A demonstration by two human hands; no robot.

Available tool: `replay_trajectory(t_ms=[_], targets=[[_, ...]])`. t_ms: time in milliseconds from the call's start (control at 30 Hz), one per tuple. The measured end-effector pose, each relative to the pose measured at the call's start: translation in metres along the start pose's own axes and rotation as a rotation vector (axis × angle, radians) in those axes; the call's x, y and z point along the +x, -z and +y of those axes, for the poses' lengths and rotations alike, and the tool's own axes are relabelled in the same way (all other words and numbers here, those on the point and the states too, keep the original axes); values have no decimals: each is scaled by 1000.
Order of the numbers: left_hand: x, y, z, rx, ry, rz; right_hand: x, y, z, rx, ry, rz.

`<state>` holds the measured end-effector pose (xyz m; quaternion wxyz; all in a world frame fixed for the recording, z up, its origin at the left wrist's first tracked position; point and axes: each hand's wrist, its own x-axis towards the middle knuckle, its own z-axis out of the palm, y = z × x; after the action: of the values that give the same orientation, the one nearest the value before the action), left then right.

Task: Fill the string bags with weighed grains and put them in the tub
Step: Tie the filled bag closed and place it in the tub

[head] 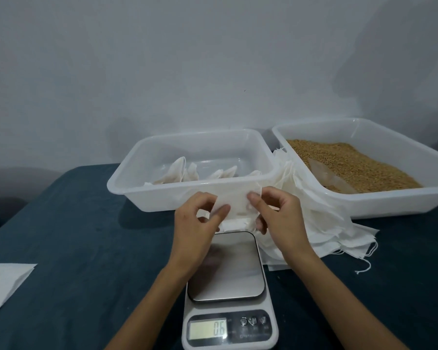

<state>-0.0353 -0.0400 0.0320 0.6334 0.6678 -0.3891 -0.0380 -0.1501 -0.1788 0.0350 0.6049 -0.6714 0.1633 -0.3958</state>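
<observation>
Fingers point(221, 212) of left hand point(196, 223) curled, thumb and fingertips pinching one edge of a white string bag point(234, 203). Right hand point(276, 213) likewise curled, thumb pinching the bag's opposite edge. Bag held flat between both hands, above the far end of the scale's steel platform point(228, 266), in front of the near wall of the clear tub point(162, 195). Inside that tub, a few white filled bags point(180, 170) lying against the bottom. Just right of the hands, a loose pile of empty bags point(326, 223) with strings trailing, leaning on a second tub point(390, 203) holding brown grains point(352, 160) and a clear scoop point(326, 175). Kitchen scale point(229, 327) near the body, display lit, digits blurred. White sheet point(3, 281) at far left on the dark blue tablecloth point(74, 236).
</observation>
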Motion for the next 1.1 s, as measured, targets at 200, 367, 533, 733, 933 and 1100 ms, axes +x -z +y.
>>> replay_trajectory(t_ms=[200, 367, 533, 733, 933, 1100], targets=[[2, 3, 4, -126, 43, 12, -2, -3, -4, 30, -11, -98], [4, 4, 6, -237, 173, 67, -2, -2, -8, 80, -29, -127], [3, 7, 12, -360, 308, 72, -4, -3, -11, 51, 29, -211], [4, 6, 11, -412, 421, 28, -8, -6, -13, 8, 89, -240], [5, 5, 9, -388, 447, 30, -11, -9, -10, -126, 150, -134], [5, 6, 8, -375, 416, 26, -11, -9, -14, -103, 159, -150]])
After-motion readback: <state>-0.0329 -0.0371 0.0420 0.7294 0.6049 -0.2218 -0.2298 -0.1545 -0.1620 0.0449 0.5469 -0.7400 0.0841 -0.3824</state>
